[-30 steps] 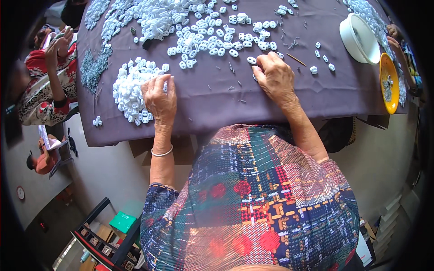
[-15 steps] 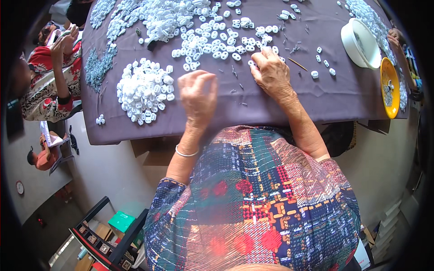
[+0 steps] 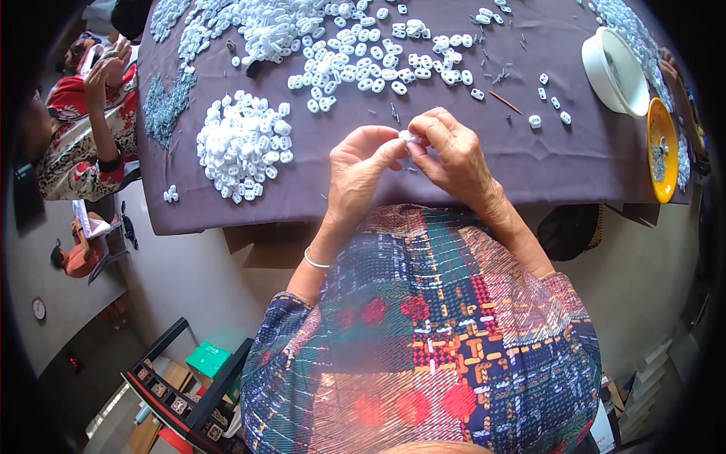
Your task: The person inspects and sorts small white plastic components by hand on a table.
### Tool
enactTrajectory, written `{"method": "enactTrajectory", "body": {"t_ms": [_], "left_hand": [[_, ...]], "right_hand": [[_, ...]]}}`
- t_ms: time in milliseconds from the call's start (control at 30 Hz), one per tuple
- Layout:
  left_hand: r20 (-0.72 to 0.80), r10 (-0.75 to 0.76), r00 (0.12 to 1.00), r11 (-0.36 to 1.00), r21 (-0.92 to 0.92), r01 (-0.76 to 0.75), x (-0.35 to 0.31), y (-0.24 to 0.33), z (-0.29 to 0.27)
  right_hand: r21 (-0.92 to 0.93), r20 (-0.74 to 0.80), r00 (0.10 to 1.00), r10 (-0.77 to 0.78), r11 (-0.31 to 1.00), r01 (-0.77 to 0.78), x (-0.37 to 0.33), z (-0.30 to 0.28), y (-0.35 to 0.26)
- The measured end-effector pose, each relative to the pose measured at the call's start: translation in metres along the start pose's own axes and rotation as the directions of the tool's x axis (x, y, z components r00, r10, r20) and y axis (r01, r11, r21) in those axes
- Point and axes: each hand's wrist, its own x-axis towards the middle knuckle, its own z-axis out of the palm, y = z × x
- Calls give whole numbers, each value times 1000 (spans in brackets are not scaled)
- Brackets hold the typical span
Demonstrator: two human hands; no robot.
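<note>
The left hand (image 3: 357, 168) and right hand (image 3: 455, 157) pinch a white piece (image 3: 409, 137) — fingertips nearly closed, probably so each steadies it against the other.

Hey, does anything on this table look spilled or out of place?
Possibly spilled: small grey pins lie strewn across the dark tablecloth, right of centre, loose rather than heaped like the white pieces at left.

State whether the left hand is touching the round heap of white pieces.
No, the left hand is apart from the round heap and meets the right hand at a small white piece.
</note>
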Motion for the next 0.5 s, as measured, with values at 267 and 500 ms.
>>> {"method": "enactTrajectory", "body": {"t_ms": [267, 500], "left_hand": [[-48, -80, 996, 997, -22, 79, -8, -5, -5], [-147, -101, 984, 991, -98, 88, -9, 0, -10]], "right_hand": [[89, 21, 999, 46, 995, -48, -13, 13, -11], [-139, -202, 929, 311, 929, -342, -8, -8, 19]]}}
